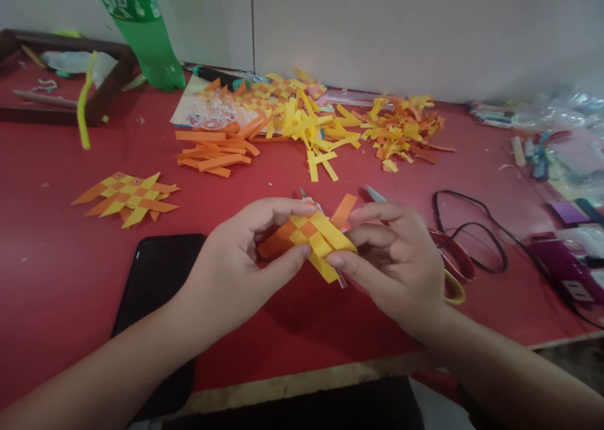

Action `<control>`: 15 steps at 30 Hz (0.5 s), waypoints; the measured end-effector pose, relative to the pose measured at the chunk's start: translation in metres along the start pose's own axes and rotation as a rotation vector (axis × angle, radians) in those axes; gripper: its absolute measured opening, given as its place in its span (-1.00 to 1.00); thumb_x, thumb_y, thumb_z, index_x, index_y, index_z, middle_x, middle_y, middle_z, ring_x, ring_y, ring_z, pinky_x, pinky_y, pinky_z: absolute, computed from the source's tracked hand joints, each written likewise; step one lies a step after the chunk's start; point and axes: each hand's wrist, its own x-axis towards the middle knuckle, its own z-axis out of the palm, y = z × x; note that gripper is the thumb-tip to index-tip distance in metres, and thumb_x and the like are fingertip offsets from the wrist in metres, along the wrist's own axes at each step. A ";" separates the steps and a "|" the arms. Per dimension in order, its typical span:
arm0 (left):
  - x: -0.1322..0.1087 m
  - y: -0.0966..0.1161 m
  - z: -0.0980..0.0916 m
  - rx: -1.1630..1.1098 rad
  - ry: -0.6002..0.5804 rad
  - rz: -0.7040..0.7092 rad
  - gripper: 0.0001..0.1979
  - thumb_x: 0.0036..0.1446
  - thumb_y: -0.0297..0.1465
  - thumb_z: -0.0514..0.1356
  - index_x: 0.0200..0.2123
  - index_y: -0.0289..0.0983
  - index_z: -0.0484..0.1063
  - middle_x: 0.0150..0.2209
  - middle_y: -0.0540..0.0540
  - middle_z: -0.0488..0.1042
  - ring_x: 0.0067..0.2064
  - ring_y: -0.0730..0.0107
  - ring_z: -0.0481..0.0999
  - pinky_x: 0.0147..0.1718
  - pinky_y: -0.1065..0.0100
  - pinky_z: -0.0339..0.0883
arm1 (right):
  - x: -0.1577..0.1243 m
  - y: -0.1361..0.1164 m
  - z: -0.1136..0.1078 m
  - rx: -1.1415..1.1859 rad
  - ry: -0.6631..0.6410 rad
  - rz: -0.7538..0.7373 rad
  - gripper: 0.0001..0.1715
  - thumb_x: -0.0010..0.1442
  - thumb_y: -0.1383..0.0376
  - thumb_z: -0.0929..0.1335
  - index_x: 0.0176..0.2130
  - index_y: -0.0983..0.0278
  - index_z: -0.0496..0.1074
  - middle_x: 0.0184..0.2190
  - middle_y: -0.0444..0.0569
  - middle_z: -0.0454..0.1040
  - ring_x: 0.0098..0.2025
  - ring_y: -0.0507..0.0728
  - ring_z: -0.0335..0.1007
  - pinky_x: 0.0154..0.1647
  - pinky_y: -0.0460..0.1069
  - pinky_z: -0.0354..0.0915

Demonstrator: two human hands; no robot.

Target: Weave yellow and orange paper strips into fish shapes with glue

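My left hand (pixel 240 260) and my right hand (pixel 396 260) together pinch a small woven piece of yellow and orange paper strips (pixel 311 236) just above the red table (pixel 56 273). The left thumb and fingers close on its left side. On its right side the right fingers close. A finished woven paper piece (pixel 127 198) lies flat on the table to the left. Loose orange strips (pixel 212 153) and yellow strips (pixel 314 134) lie behind the hands.
A black phone (pixel 155 279) lies under my left forearm. Scissors (pixel 448 257) and a black cable (pixel 472 229) lie right of my right hand. A green bottle (pixel 144 34) and a dark wooden tray (pixel 101 97) stand at the back left. A pile of scraps (pixel 401 128) sits at the back.
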 end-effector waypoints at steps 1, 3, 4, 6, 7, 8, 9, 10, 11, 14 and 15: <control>0.000 0.001 0.000 0.037 -0.002 0.008 -0.68 0.14 -0.44 0.32 -0.02 -0.14 0.47 -0.05 -0.04 0.59 0.00 0.35 0.56 -0.01 0.41 0.43 | -0.001 -0.001 0.000 -0.049 -0.005 -0.055 -0.72 0.14 0.36 0.49 -0.20 0.16 0.36 -0.47 -0.24 0.53 -0.51 -0.02 0.50 -0.51 -0.13 0.42; 0.000 0.003 0.000 0.134 0.005 0.027 -0.67 0.11 -0.41 0.35 -0.03 -0.16 0.48 -0.06 -0.04 0.60 -0.01 0.34 0.57 0.03 0.39 0.41 | -0.001 -0.002 -0.001 -0.159 -0.018 -0.157 -0.82 0.17 0.36 0.47 -0.27 0.17 0.40 -0.44 -0.18 0.55 -0.45 0.01 0.55 -0.44 -0.11 0.47; 0.000 0.005 0.000 0.178 0.012 0.035 -0.67 0.09 -0.39 0.36 -0.05 -0.17 0.49 -0.06 -0.04 0.60 -0.02 0.33 0.58 0.03 0.38 0.42 | -0.001 -0.002 -0.001 -0.211 -0.019 -0.201 -0.85 0.18 0.35 0.46 -0.30 0.17 0.41 -0.41 -0.16 0.56 -0.43 0.02 0.56 -0.42 -0.11 0.48; 0.000 0.008 0.000 0.230 0.024 0.042 -0.68 0.07 -0.36 0.37 -0.07 -0.17 0.50 -0.08 -0.04 0.61 -0.05 0.31 0.60 0.00 0.38 0.44 | 0.000 -0.002 -0.002 -0.302 -0.003 -0.277 -0.88 0.20 0.29 0.46 -0.30 0.16 0.42 -0.38 -0.13 0.58 -0.42 0.02 0.56 -0.40 -0.10 0.49; 0.000 0.009 0.000 0.241 0.027 0.044 -0.70 0.07 -0.36 0.37 -0.09 -0.17 0.51 -0.09 -0.04 0.62 -0.06 0.31 0.61 -0.02 0.38 0.46 | 0.000 -0.001 -0.003 -0.343 0.002 -0.307 -0.88 0.20 0.25 0.46 -0.30 0.16 0.42 -0.39 -0.14 0.57 -0.40 0.03 0.56 -0.38 -0.08 0.50; 0.000 0.010 0.000 0.246 0.030 0.042 -0.72 0.07 -0.37 0.37 -0.10 -0.17 0.51 -0.11 -0.03 0.63 -0.08 0.31 0.61 -0.04 0.38 0.47 | 0.000 -0.001 -0.003 -0.373 0.003 -0.336 -0.86 0.19 0.22 0.47 -0.30 0.15 0.42 -0.42 -0.15 0.56 -0.39 0.04 0.56 -0.34 -0.06 0.51; 0.000 0.011 0.000 0.250 0.032 0.038 -0.75 0.08 -0.37 0.36 -0.13 -0.16 0.52 -0.13 -0.02 0.63 -0.10 0.31 0.62 -0.05 0.38 0.48 | 0.000 0.000 -0.004 -0.394 -0.002 -0.357 -0.84 0.18 0.19 0.48 -0.32 0.15 0.43 -0.44 -0.16 0.55 -0.39 0.05 0.56 -0.30 -0.04 0.51; 0.000 0.012 0.000 0.250 0.038 0.032 -0.78 0.09 -0.38 0.35 -0.15 -0.16 0.52 -0.15 -0.02 0.64 -0.11 0.31 0.62 -0.06 0.37 0.48 | 0.000 0.001 -0.004 -0.405 -0.010 -0.370 -0.82 0.16 0.16 0.48 -0.33 0.14 0.44 -0.45 -0.16 0.54 -0.39 0.06 0.55 -0.28 -0.03 0.51; 0.000 0.012 0.000 0.244 0.048 0.029 -0.81 0.10 -0.37 0.35 -0.17 -0.15 0.52 -0.16 -0.01 0.64 -0.12 0.31 0.62 -0.07 0.37 0.48 | 0.000 0.002 -0.004 -0.405 -0.014 -0.374 -0.78 0.14 0.10 0.49 -0.34 0.15 0.44 -0.42 -0.15 0.54 -0.40 0.05 0.55 -0.28 -0.02 0.51; 0.000 0.013 0.000 0.197 0.079 0.008 -0.75 0.13 -0.34 0.33 -0.09 -0.14 0.49 -0.11 -0.04 0.62 -0.13 0.30 0.62 -0.13 0.36 0.49 | -0.002 0.002 -0.004 -0.368 -0.003 -0.353 -0.69 0.16 0.00 0.45 -0.26 0.16 0.45 -0.25 -0.08 0.57 -0.40 0.04 0.53 -0.37 -0.04 0.50; 0.000 0.013 0.000 0.177 0.083 -0.007 -0.69 0.13 -0.34 0.33 -0.03 -0.14 0.47 -0.11 -0.04 0.62 -0.16 0.31 0.62 -0.17 0.35 0.49 | -0.003 0.002 -0.003 -0.354 0.010 -0.340 -0.71 0.20 0.03 0.43 -0.21 0.15 0.44 -0.25 -0.07 0.57 -0.39 0.04 0.54 -0.41 -0.05 0.49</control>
